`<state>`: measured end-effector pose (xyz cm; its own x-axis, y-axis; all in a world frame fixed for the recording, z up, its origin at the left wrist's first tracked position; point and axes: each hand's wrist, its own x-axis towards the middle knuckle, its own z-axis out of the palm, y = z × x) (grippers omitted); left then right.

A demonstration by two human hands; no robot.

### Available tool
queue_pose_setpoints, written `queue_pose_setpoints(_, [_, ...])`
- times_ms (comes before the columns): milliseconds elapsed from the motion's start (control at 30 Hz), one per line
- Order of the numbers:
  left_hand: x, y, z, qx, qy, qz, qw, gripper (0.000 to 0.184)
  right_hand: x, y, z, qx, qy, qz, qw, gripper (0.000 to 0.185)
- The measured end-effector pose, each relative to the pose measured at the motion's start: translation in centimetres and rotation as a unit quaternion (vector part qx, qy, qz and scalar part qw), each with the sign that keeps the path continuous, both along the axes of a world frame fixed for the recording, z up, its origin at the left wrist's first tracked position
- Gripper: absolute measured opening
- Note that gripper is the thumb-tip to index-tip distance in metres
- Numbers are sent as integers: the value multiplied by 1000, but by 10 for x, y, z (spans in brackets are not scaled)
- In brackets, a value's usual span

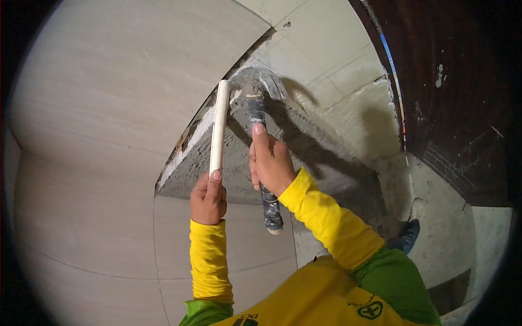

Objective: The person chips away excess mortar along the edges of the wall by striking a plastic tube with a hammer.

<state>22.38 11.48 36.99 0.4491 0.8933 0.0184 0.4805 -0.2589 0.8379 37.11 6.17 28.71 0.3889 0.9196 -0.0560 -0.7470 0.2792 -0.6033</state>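
From the head view, we had the left hand [208, 198] pinching a white strip [219, 125] and the right hand [270, 163] wrapped around a hammer [256, 108], both tools over rough grey mortar [187, 176]. Beige tiles [109, 98] looked already set; the mortar beside them was uncovered, and the strip, we judged, unfixed.

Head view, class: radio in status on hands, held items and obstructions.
Left hand holding white strip. Right hand gripping black-handled hammer. No obstruction visible between them.
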Motion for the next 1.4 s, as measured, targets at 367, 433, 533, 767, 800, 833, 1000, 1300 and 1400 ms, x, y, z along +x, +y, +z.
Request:
queue_pose_setpoints(367, [1, 1, -6, 22, -6, -6, 1000, 36, -21, 17, -9, -19, -39, -150, 988, 58])
queue_pose_setpoints(433, [0, -3, -1, 16, 19, 8, 1000, 37, -19, 13, -1, -4, -58, -259, 964, 59])
queue_pose_setpoints(533, [6, -9, 2, 6, -6, 27, 1000, 32, -6, 4, 3, -48, -23, 2, 999, 60])
queue_pose_setpoints(767, [7, -16, 5, -5, 14, 43, 999, 28, -9, 11, 2, -13, -38, -134, 990, 57])
queue_pose_setpoints(800, [8, -23, 7, -14, 13, 55, 998, 29, -2, 1, 7, -8, -6, -26, 1000, 56])
queue_pose_setpoints(833, [9, -26, 6, -22, 6, 63, 998, 29, 1, -2, 5, -6, -14, -19, 1000, 55])
queue_pose_setpoints(1000, [-7, -36, -10, -23, -7, 69, 997, 29, -8, -9, -3, 9, 2, -63, 998, 56])
queue_pose_setpoints(1300, [-18, 16, 6, 24, -13, -54, 998, 31, -24, -7, -17, 49, 29, -137, 989, 54])
queue_pose_setpoints(1400, [-9, 17, 14, 4, 29, -77, 997, 32, -30, -8, -21, 45, 17, -158, 986, 54])
